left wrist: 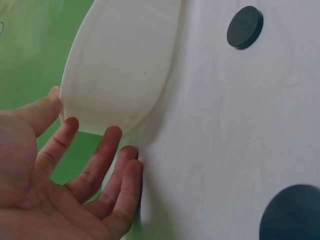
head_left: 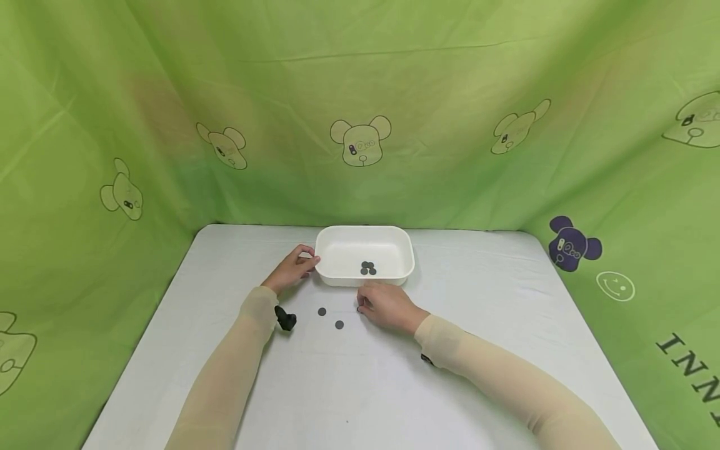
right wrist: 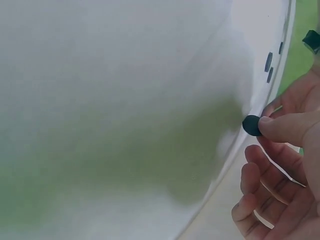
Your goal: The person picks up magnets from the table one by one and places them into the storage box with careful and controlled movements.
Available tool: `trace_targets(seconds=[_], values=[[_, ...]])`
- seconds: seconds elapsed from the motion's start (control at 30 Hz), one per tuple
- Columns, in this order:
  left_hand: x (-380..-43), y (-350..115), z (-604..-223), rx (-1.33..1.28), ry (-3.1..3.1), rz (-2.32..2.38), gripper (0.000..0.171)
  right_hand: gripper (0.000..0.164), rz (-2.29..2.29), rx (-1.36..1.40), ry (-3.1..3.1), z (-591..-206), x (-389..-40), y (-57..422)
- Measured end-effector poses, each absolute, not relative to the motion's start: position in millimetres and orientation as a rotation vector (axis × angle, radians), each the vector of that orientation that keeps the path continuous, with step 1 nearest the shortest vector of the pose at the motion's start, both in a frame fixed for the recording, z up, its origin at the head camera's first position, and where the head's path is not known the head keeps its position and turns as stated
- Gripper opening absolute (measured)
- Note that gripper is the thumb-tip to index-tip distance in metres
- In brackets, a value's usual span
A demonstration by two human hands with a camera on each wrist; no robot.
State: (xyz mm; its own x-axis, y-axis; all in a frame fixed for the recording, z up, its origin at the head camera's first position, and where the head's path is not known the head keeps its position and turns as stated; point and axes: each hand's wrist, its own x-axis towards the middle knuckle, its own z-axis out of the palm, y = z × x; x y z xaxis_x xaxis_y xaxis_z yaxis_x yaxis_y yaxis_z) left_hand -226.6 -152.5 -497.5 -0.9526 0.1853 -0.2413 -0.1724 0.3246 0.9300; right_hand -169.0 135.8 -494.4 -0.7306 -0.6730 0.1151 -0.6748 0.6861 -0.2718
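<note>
White bin [head_left: 339,253]: stands upright on the tabletop [head_left: 315,387], toward the far edge, one long side facing the person.
Left hand [head_left: 289,270]: at the bin's left end, thumb at the rim and index finger against the outer wall, lightly holding it; the remaining fingers spread apart, slightly bent, beside that end.
Pinched disc [right wrist: 251,125]: dark, outside the bin, caught between thumb and index finger of the right hand [head_left: 388,305]; its face shows in the right wrist view, only a sliver of it in the head view.
Right hand's place: just in front of the bin's near wall; its other three fingers curl loosely, apart from the disc.
Discs in the bin [head_left: 364,272]: four dark rounds grouped closely on the floor, near the wall closest to the person, right of the middle.
Loose discs: two on the tabletop, lying flat and apart from each other, between the hands; the left one [head_left: 322,311] sits a little farther from the person than the right one [head_left: 339,324].
Sleeves [head_left: 225,375]: cream, reaching both wrists.
Black device [head_left: 285,320]: at the left wrist.
Green backdrop [head_left: 292,137]: hangs behind and on both sides, printed with bear heads, a smiling face [head_left: 615,286] and dark lettering [head_left: 690,369] at right.
</note>
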Motion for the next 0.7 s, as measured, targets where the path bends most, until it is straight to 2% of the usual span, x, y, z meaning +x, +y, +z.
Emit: trace_targets(seconds=[0.7], values=[[-225,-153,-494,0.013,2.287,1.653,0.033,0.011,0.898,1.049,-2.989,-467,-175,134]])
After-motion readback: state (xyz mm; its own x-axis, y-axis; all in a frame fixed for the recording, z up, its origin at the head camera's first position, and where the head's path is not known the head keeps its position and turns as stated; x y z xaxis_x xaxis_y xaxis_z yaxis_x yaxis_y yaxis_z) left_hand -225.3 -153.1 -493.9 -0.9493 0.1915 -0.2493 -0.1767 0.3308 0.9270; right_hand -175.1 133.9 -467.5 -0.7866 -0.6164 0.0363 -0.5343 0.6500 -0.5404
